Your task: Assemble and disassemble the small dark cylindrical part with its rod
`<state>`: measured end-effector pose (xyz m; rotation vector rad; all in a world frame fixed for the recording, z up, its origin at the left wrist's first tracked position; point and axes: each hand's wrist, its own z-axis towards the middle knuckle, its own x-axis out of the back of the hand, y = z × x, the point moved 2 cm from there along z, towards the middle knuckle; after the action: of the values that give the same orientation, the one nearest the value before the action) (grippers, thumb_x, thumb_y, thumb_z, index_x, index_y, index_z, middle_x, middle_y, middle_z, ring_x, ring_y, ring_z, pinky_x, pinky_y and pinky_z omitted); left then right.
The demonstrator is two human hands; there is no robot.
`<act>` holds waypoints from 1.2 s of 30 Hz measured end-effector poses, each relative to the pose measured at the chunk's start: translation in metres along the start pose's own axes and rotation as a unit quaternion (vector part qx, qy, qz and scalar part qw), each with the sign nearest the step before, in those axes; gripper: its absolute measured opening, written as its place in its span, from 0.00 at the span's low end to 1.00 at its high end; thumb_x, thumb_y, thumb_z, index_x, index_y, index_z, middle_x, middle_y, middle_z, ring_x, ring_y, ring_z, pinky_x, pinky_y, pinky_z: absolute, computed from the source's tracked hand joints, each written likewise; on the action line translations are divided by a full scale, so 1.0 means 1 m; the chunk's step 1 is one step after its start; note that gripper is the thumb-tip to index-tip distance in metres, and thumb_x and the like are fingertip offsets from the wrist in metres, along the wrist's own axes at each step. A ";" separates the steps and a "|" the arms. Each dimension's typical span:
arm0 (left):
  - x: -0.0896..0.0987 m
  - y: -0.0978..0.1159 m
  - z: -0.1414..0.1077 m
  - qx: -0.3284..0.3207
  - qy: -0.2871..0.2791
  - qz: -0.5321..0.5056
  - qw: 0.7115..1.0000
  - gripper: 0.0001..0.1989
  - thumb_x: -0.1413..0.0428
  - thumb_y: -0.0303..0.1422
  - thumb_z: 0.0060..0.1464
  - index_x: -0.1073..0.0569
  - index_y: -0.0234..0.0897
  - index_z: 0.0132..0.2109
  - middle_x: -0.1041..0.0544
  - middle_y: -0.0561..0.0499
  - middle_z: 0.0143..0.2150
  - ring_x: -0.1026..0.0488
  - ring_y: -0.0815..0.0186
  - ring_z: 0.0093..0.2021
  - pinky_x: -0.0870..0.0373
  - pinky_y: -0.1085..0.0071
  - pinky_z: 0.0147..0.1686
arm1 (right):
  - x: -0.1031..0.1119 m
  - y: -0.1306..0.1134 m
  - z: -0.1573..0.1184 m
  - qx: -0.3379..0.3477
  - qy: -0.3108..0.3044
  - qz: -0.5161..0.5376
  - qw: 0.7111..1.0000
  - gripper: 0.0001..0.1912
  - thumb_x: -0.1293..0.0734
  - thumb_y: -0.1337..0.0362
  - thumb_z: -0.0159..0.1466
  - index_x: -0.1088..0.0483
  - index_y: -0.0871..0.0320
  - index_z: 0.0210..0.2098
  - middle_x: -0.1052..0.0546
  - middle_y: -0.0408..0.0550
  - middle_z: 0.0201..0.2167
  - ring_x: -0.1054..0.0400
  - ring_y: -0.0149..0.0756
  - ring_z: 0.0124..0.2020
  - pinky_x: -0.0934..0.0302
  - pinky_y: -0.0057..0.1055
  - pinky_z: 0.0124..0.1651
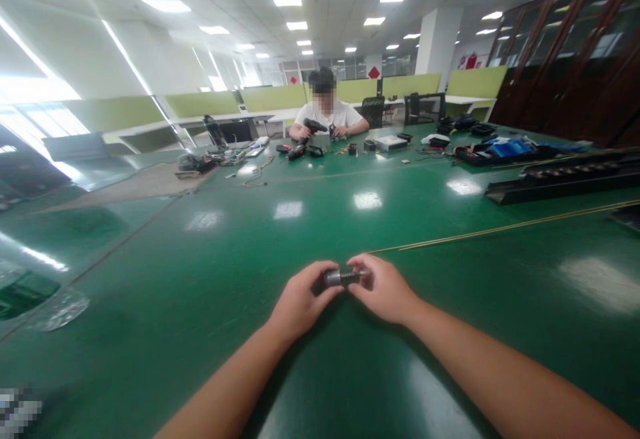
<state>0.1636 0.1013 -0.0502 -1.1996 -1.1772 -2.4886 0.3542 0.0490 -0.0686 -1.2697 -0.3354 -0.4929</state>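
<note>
Between my hands is a small metal cylinder [334, 278], silver at its left end and darker toward the right; its exact kind cannot be made out. My left hand [303, 296] pinches the silver end between thumb and fingers. From the other side, my right hand [383, 286] has thumb and fingers closed around the darker end, which they partly cover. The cylinder lies roughly level, just above or on the green tabletop [225, 339]; which of these I cannot tell.
Thin brass-coloured rods [475, 231] run rightward from beyond my right hand. A black metal channel [560, 182] lies at the right. Across the table a person [330, 116] holds a power drill [313, 126] among scattered parts. A clear plastic bottle [60, 309] is at the left.
</note>
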 end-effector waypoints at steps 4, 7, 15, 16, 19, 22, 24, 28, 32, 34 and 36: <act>0.001 -0.001 0.001 -0.008 0.012 -0.009 1.000 0.14 0.40 0.33 0.56 0.28 0.40 0.50 0.24 0.48 0.45 0.27 0.62 0.45 0.30 0.64 0.49 | 0.001 0.000 0.000 -0.004 -0.002 -0.005 1.000 0.18 0.30 0.68 0.56 0.29 0.55 0.47 0.24 0.43 0.31 0.31 0.33 0.30 0.38 0.29 0.36; 0.001 -0.002 0.002 0.016 0.012 -0.037 0.999 0.11 0.41 0.31 0.55 0.28 0.38 0.47 0.24 0.48 0.43 0.26 0.63 0.42 0.28 0.64 0.46 | 0.001 0.000 0.000 -0.002 -0.006 0.003 1.000 0.18 0.30 0.69 0.56 0.29 0.55 0.47 0.24 0.42 0.32 0.31 0.31 0.29 0.38 0.28 0.35; -0.006 -0.005 0.003 0.064 0.018 -0.185 0.981 0.11 0.43 0.30 0.55 0.33 0.36 0.46 0.25 0.46 0.46 0.24 0.62 0.48 0.27 0.60 0.53 | -0.001 0.000 0.000 0.003 -0.011 0.009 1.000 0.19 0.29 0.70 0.55 0.29 0.55 0.46 0.24 0.43 0.36 0.31 0.29 0.29 0.37 0.28 0.36; -0.006 -0.005 0.003 0.067 0.014 -0.193 0.979 0.12 0.43 0.31 0.55 0.34 0.36 0.46 0.26 0.45 0.46 0.24 0.61 0.49 0.27 0.60 0.53 | -0.001 0.001 0.000 0.003 -0.012 0.009 1.000 0.19 0.29 0.70 0.55 0.29 0.55 0.46 0.24 0.43 0.36 0.31 0.29 0.29 0.37 0.28 0.36; -0.006 -0.006 0.003 0.066 0.000 -0.210 0.975 0.11 0.43 0.31 0.56 0.35 0.37 0.45 0.27 0.45 0.47 0.25 0.61 0.51 0.27 0.60 0.53 | 0.000 0.001 0.000 0.004 -0.015 0.004 1.000 0.18 0.29 0.70 0.55 0.29 0.55 0.46 0.24 0.43 0.36 0.31 0.29 0.29 0.37 0.28 0.36; -0.005 -0.004 0.003 0.065 -0.012 -0.224 0.972 0.12 0.43 0.30 0.56 0.36 0.37 0.46 0.28 0.46 0.48 0.26 0.61 0.52 0.27 0.61 0.53 | 0.000 0.001 0.000 0.004 -0.014 0.000 1.000 0.18 0.29 0.69 0.56 0.29 0.55 0.46 0.24 0.43 0.35 0.31 0.30 0.29 0.37 0.28 0.35; -0.004 -0.002 0.004 0.067 -0.015 -0.220 0.973 0.12 0.43 0.30 0.57 0.36 0.37 0.46 0.28 0.46 0.47 0.26 0.62 0.51 0.28 0.62 0.53 | 0.000 0.001 -0.001 0.004 -0.014 -0.001 1.000 0.18 0.30 0.69 0.56 0.29 0.55 0.46 0.24 0.43 0.35 0.31 0.30 0.29 0.37 0.28 0.36; -0.001 0.001 0.005 0.067 -0.010 -0.145 0.987 0.12 0.43 0.32 0.57 0.33 0.37 0.47 0.26 0.48 0.45 0.26 0.63 0.46 0.28 0.63 0.51 | 0.000 0.000 -0.001 0.007 -0.013 -0.002 1.000 0.18 0.30 0.69 0.56 0.29 0.55 0.47 0.24 0.43 0.35 0.31 0.30 0.29 0.37 0.28 0.36; 0.002 0.002 0.006 0.037 -0.004 -0.057 0.998 0.13 0.43 0.33 0.57 0.29 0.39 0.50 0.25 0.47 0.46 0.28 0.61 0.45 0.29 0.62 0.48 | 0.001 0.001 -0.001 0.005 -0.012 0.006 1.000 0.19 0.30 0.68 0.56 0.30 0.55 0.48 0.24 0.43 0.34 0.32 0.31 0.28 0.38 0.28 0.34; 0.002 0.003 0.006 0.008 -0.009 -0.041 0.999 0.14 0.42 0.33 0.58 0.27 0.39 0.51 0.25 0.46 0.47 0.28 0.60 0.47 0.30 0.62 0.49 | 0.001 0.001 -0.001 0.001 -0.009 0.006 1.000 0.20 0.30 0.68 0.56 0.30 0.54 0.49 0.24 0.43 0.33 0.31 0.32 0.29 0.37 0.29 0.35; 0.002 0.003 0.005 -0.014 -0.017 -0.038 0.999 0.14 0.42 0.34 0.58 0.27 0.40 0.51 0.25 0.46 0.47 0.29 0.60 0.48 0.31 0.62 0.50 | 0.000 0.001 -0.001 0.001 -0.005 0.002 1.000 0.20 0.30 0.68 0.56 0.30 0.54 0.49 0.24 0.43 0.32 0.31 0.33 0.30 0.37 0.30 0.36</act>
<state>0.1667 0.1034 -0.0449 -1.2301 -1.2222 -2.5588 0.3552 0.0484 -0.0695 -1.2701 -0.3416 -0.4839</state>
